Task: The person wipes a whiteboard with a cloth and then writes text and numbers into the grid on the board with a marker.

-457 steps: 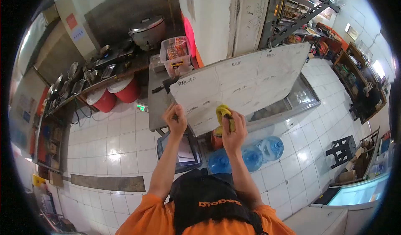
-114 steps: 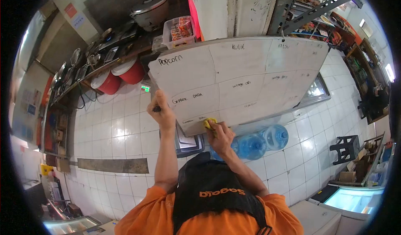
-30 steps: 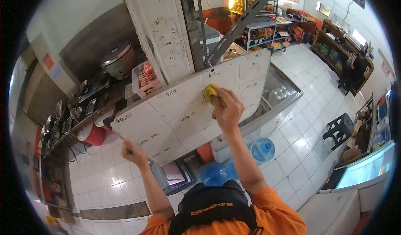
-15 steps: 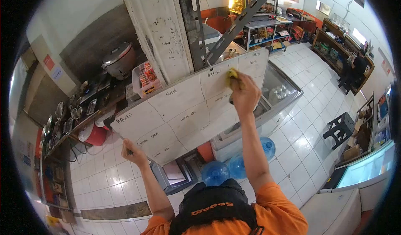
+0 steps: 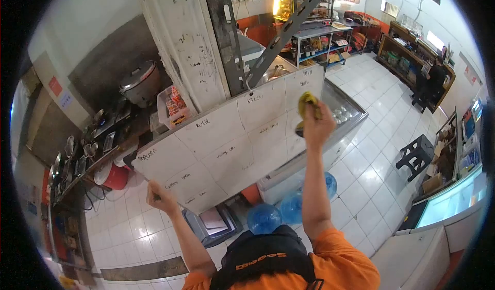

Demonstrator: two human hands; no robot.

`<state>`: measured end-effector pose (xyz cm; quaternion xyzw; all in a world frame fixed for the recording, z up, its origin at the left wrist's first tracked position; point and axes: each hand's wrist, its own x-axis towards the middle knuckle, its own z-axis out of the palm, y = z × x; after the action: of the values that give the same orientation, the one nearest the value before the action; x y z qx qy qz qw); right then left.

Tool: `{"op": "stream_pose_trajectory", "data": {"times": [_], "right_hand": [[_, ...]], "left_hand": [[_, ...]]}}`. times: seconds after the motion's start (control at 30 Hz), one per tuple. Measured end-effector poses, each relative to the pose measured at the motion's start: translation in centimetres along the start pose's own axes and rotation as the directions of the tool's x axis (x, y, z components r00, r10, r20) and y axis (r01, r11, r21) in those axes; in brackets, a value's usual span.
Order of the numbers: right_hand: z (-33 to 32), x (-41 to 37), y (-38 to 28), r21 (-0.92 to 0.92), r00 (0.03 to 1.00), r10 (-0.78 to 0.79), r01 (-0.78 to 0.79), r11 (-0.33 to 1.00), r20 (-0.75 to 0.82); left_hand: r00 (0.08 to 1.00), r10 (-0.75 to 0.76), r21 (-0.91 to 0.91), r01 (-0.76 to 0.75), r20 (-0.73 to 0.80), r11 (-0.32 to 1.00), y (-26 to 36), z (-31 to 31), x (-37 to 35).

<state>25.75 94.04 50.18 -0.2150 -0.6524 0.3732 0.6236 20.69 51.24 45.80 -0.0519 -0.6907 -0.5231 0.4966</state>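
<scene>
Our right hand (image 5: 318, 127) grasps the yellow cloth (image 5: 308, 106) at the right part of the whiteboard (image 5: 216, 135), under the top-right lettering. Our left hand (image 5: 162, 198) is clenched by the board's lower left edge, something dark inside; we cannot tell whether it touches the board. The board slants, its top edge at a hook (image 5: 250, 91) beside the pillar (image 5: 183, 47); we read "KATSU" near there. Blue water jugs (image 5: 264, 218) stand on the tiles below. Far right, we see another person (image 5: 437, 78) in dark clothes.
</scene>
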Motion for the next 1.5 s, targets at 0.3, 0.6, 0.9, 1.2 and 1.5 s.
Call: {"op": "stream_pose_trajectory", "data": {"times": [0.3,0.6,0.9,1.2,1.5], "right_hand": [[-0.1,5.1,4.4,-0.256,0.992,0.117,-0.1,0.961,0.05],[-0.2,1.1,-1.0,-0.031,0.966,-0.111,0.122,0.992,0.234],[-9.4,-3.9,2.9,0.54,0.821,0.512,-0.558,0.63,0.252],[-13.7,-18.8,11.8,0.261,0.068,0.739,-0.954,-0.148,0.67],[-7.2,-24.4,16.1,-0.221,-0.102,0.627,-0.969,0.114,0.773]], "left_hand": [[0.993,-0.111,-0.031,0.112,0.029,0.993,-1.0,0.2,0.0],[0.978,-0.207,-0.096,0.207,0.018,0.974,-0.9,0.7,0.1],[0.996,-0.059,0.005,0.06,-0.071,0.998,-4.8,-1.2,-0.9],[0.967,-0.245,-0.072,0.24,-0.067,0.968,-0.7,-1.5,-2.1],[0.923,-0.365,-0.078,0.375,0.117,0.924,1.6,-5.1,-5.1]]}}
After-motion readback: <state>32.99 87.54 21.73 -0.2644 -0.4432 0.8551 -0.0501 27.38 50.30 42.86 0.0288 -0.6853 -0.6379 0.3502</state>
